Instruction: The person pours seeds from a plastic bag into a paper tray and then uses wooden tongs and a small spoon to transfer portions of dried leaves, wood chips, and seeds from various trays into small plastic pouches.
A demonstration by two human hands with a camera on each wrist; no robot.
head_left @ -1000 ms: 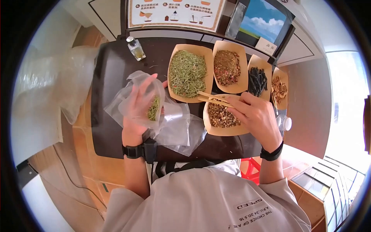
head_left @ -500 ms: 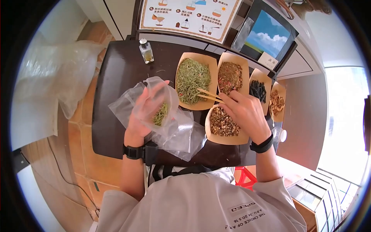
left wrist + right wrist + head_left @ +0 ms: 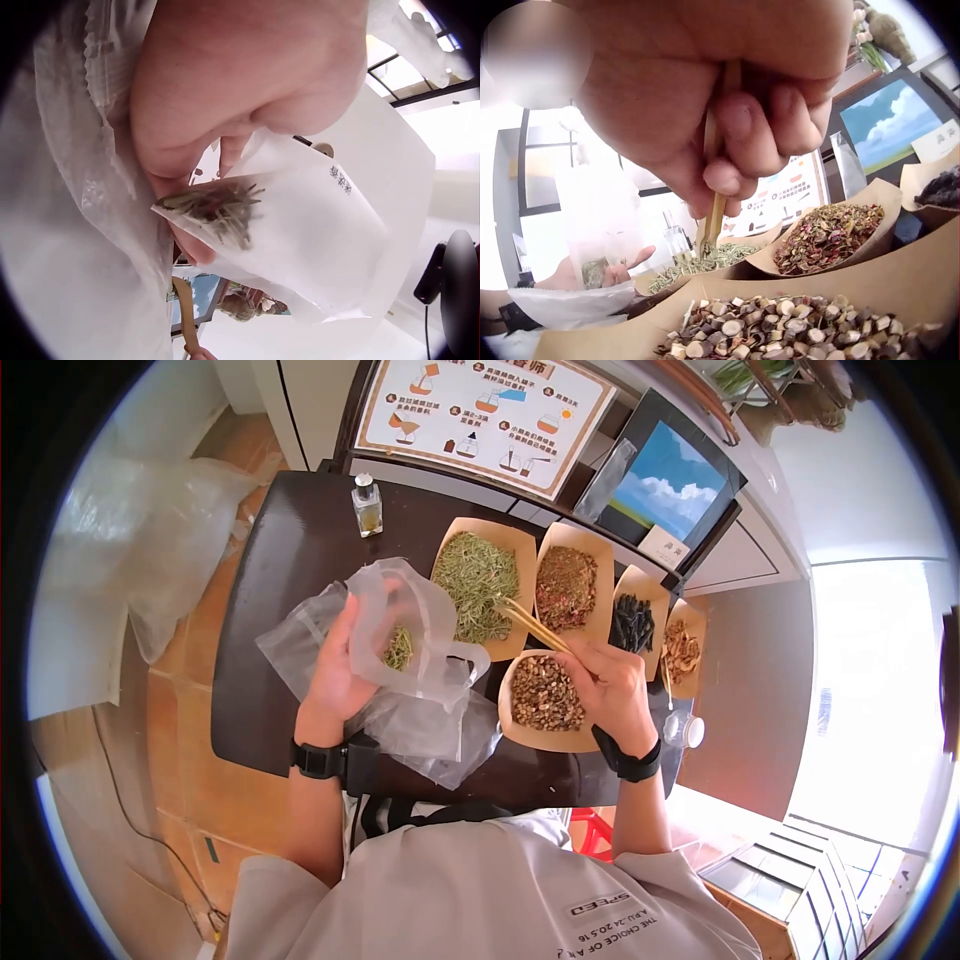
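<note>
My left hand [image 3: 338,665] holds up a translucent pouch [image 3: 432,612], its mouth spread. Dried green herb [image 3: 217,210] lies in the pouch's bottom corner in the left wrist view. My right hand [image 3: 612,695] grips bamboo tongs [image 3: 535,625] between thumb and curled fingers. The tongs' tips reach into cut green herb [image 3: 475,585] in a paper tray [image 3: 525,545]; in the right wrist view they touch the herb. Under my right hand sits a paper tray [image 3: 512,718] of chopped brown stem pieces [image 3: 780,330].
Behind stand paper trays of reddish-brown mix [image 3: 567,588], black strips [image 3: 632,622] and tan shavings [image 3: 681,653]. Clear plastic bags [image 3: 430,735] lie below my left hand. A small glass bottle [image 3: 368,510] stands at the back left, a white-capped bottle [image 3: 685,730] at right. An instruction board [image 3: 485,420] leans behind.
The tongs' tips have shifted from the tray's near corner further into the green herb. My left hand stays with the pouch. The head view has tilted and shifted.
</note>
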